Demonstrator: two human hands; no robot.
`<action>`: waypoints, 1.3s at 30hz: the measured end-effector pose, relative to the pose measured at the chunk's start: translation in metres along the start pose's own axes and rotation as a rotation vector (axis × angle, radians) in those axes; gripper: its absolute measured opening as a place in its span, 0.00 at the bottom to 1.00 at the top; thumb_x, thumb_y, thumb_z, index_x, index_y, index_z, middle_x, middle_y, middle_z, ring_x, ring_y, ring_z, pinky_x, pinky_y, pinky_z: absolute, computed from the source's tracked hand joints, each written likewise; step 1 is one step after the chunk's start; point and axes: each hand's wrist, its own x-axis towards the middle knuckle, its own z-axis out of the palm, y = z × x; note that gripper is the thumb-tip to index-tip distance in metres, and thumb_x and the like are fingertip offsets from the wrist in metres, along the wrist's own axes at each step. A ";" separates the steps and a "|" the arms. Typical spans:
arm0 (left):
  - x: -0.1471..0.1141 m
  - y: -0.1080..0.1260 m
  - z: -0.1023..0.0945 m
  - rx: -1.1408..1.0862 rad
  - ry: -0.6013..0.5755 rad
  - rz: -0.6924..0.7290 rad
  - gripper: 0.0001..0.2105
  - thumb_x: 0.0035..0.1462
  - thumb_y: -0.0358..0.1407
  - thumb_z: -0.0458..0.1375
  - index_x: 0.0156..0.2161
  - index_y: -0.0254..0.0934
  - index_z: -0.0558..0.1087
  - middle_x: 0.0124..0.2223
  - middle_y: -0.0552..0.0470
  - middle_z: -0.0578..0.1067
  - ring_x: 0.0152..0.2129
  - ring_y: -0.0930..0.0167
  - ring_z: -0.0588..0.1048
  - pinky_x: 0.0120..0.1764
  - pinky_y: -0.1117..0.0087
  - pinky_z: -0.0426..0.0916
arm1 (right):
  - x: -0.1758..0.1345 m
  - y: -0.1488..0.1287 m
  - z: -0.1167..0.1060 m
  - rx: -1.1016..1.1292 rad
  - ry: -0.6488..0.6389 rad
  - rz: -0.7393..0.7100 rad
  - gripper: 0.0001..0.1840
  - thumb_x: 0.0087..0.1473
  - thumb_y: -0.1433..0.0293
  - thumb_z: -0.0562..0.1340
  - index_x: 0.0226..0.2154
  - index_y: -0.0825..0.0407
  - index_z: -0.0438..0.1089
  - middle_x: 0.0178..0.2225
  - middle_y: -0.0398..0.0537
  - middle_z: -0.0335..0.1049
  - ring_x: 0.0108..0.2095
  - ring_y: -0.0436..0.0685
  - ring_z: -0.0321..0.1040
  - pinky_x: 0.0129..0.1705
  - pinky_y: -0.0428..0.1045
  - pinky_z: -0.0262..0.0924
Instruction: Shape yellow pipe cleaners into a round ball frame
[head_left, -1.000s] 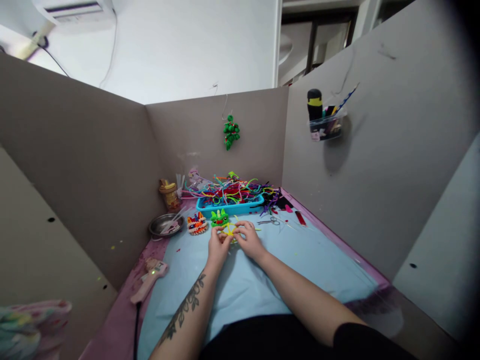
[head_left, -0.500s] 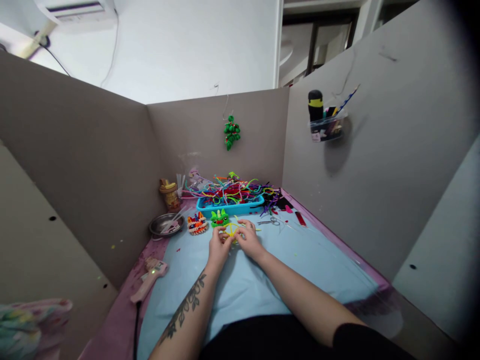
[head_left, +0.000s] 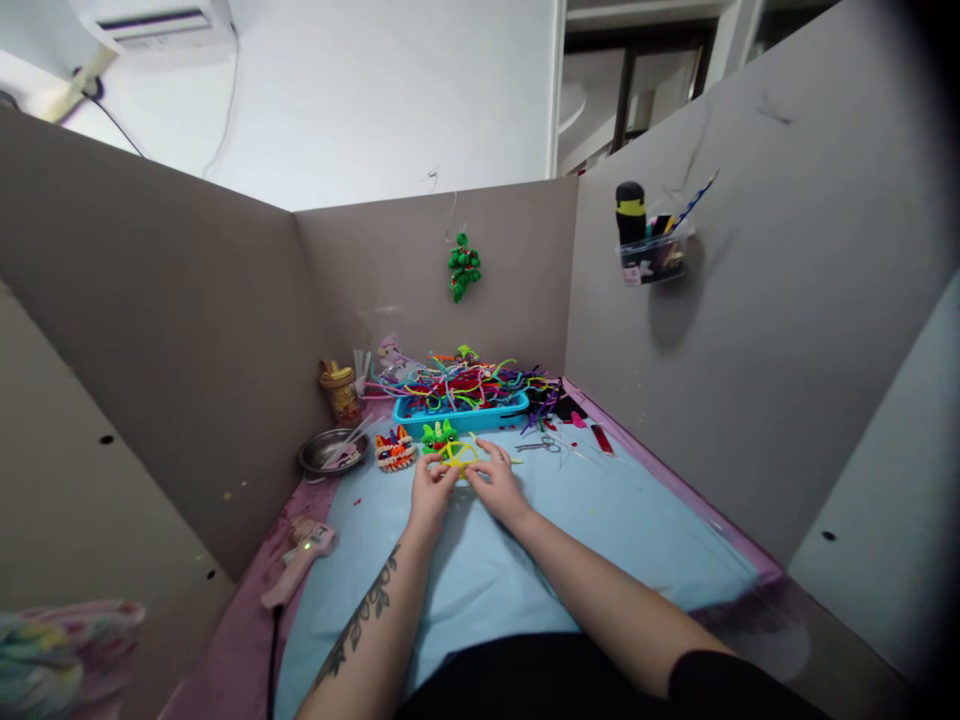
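Note:
Between my two hands is a yellow pipe cleaner [head_left: 463,453] bent into a rounded frame with crossing strands. My left hand [head_left: 433,492] pinches its lower left side with thumb and fingers. On its lower right side, my right hand [head_left: 496,488] pinches it too, and a yellow end sticks out past the fingers. Just behind the hands sits a green pipe-cleaner creature head [head_left: 439,436], partly covered by the yellow frame. To its left stands an orange, white and purple creature head [head_left: 394,450].
A blue tray [head_left: 461,420] heaped with coloured pipe cleaners stands at the back. Scissors [head_left: 541,444] and a red-handled tool [head_left: 601,438] lie to the right. A metal bowl [head_left: 334,455] and a pink glue gun [head_left: 301,565] are on the left. Grey panels enclose the table.
Both hands have shifted slightly, the left one a little to the left. The yellow frame has turned and shows more openly between the fingers.

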 end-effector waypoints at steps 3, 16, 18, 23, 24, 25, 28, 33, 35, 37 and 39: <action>-0.002 0.002 0.002 0.002 -0.021 0.005 0.23 0.38 0.41 0.64 0.38 0.38 0.59 0.23 0.60 0.69 0.15 0.79 0.66 0.20 0.79 0.56 | -0.001 0.003 0.005 0.027 -0.001 0.054 0.06 0.45 0.71 0.60 0.21 0.50 0.72 0.48 0.53 0.61 0.51 0.61 0.54 0.52 0.59 0.51; -0.002 -0.002 0.002 -0.007 -0.045 0.031 0.22 0.40 0.38 0.63 0.38 0.39 0.58 0.23 0.59 0.71 0.19 0.76 0.70 0.24 0.78 0.59 | -0.005 0.002 0.009 0.024 0.045 0.013 0.06 0.46 0.75 0.55 0.23 0.50 0.66 0.44 0.51 0.62 0.48 0.58 0.56 0.51 0.56 0.54; -0.003 -0.001 0.002 -0.005 -0.039 0.042 0.21 0.41 0.37 0.63 0.38 0.39 0.57 0.24 0.59 0.70 0.20 0.76 0.70 0.25 0.77 0.60 | -0.005 0.001 0.008 -0.031 0.055 -0.037 0.06 0.47 0.75 0.54 0.25 0.51 0.66 0.44 0.52 0.62 0.49 0.58 0.55 0.52 0.56 0.53; -0.003 0.000 0.004 0.035 -0.007 0.095 0.20 0.42 0.36 0.62 0.38 0.39 0.57 0.24 0.59 0.69 0.21 0.76 0.70 0.28 0.76 0.61 | -0.005 -0.005 0.001 -0.140 0.054 -0.089 0.07 0.48 0.75 0.54 0.28 0.52 0.67 0.48 0.54 0.60 0.51 0.60 0.52 0.54 0.58 0.49; -0.003 0.000 0.004 0.049 0.003 0.106 0.20 0.42 0.36 0.62 0.38 0.39 0.57 0.24 0.59 0.69 0.21 0.76 0.70 0.28 0.76 0.61 | -0.005 -0.006 0.001 -0.141 0.054 -0.089 0.07 0.48 0.75 0.54 0.28 0.52 0.67 0.48 0.54 0.60 0.51 0.60 0.52 0.54 0.58 0.49; -0.003 0.000 0.004 0.066 0.011 0.119 0.19 0.42 0.36 0.61 0.38 0.39 0.57 0.24 0.59 0.68 0.21 0.76 0.70 0.28 0.75 0.61 | -0.005 -0.006 0.001 -0.134 0.056 -0.085 0.07 0.48 0.75 0.54 0.28 0.52 0.67 0.47 0.55 0.60 0.51 0.60 0.53 0.53 0.58 0.50; -0.003 -0.001 0.003 0.152 0.029 0.179 0.18 0.44 0.36 0.59 0.39 0.39 0.56 0.24 0.59 0.68 0.21 0.75 0.69 0.27 0.75 0.61 | -0.006 -0.004 0.003 -0.085 0.052 -0.071 0.07 0.49 0.75 0.53 0.28 0.53 0.66 0.45 0.55 0.61 0.49 0.59 0.55 0.51 0.57 0.53; -0.010 0.001 0.000 0.495 0.093 0.317 0.14 0.48 0.37 0.57 0.39 0.38 0.60 0.28 0.55 0.71 0.19 0.75 0.67 0.25 0.74 0.59 | -0.008 0.001 0.010 -0.014 0.010 -0.045 0.07 0.49 0.74 0.53 0.26 0.51 0.66 0.45 0.53 0.61 0.49 0.59 0.55 0.51 0.57 0.53; -0.011 0.001 -0.001 0.549 0.110 0.332 0.13 0.48 0.38 0.57 0.39 0.39 0.61 0.28 0.54 0.71 0.18 0.75 0.67 0.25 0.73 0.58 | -0.007 0.001 0.010 0.020 -0.006 -0.018 0.07 0.49 0.74 0.54 0.26 0.50 0.66 0.44 0.52 0.62 0.49 0.59 0.56 0.51 0.58 0.54; -0.010 0.001 -0.001 0.472 0.104 0.303 0.14 0.47 0.37 0.57 0.39 0.39 0.60 0.27 0.55 0.71 0.19 0.74 0.68 0.25 0.74 0.59 | -0.005 -0.001 0.007 0.070 -0.017 0.008 0.08 0.51 0.73 0.53 0.25 0.50 0.66 0.44 0.52 0.62 0.48 0.59 0.57 0.51 0.57 0.54; -0.006 0.002 -0.001 0.300 0.082 0.222 0.16 0.45 0.36 0.59 0.38 0.39 0.58 0.25 0.57 0.70 0.20 0.74 0.69 0.26 0.74 0.60 | -0.002 -0.003 0.001 0.126 -0.017 0.008 0.10 0.53 0.71 0.52 0.27 0.50 0.67 0.43 0.51 0.63 0.48 0.58 0.58 0.51 0.56 0.53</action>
